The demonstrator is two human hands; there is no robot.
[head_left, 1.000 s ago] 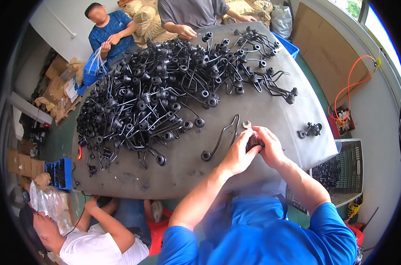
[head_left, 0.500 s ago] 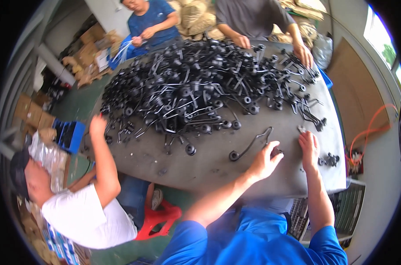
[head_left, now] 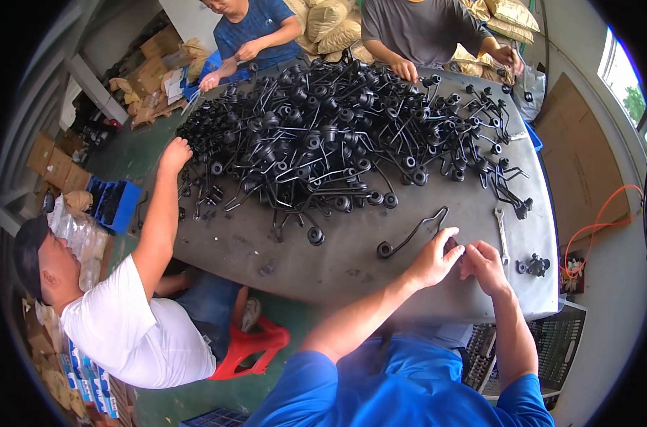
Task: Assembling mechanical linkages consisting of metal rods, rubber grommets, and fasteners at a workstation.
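Grey table [head_left: 266, 249], oval under the lens, fills mid-frame. Its far half carries a large tangled heap of black spring tines [head_left: 323, 135]: coiled wire parts with long bent arms.

Three other people work at the table. One in a white shirt [head_left: 131, 334] sits at the left edge, arm raised, hand [head_left: 174, 153] on the near-left fringe of the heap. One in a blue shirt [head_left: 256, 28] and one in a grey shirt [head_left: 416, 28] stand at the far side, hands at the heap.

Red stool [head_left: 249, 345] on the green floor beside the white-shirted person. Blue crate [head_left: 113, 203] further left.

The wearer's forearms come in from below. Left hand [head_left: 432, 257] and right hand [head_left: 484, 265] meet at the near-right edge of the table, fingertips drawn together on something small between them; the item itself is hidden.

A single black tine [head_left: 412, 233] lies apart from the heap, coil toward the wearer, its bent end just beside the left hand's fingertips.

A wrench [head_left: 502, 235] lies flat just beyond the right hand. A small cluster of black fittings [head_left: 535, 265] sits near the table's right rim.
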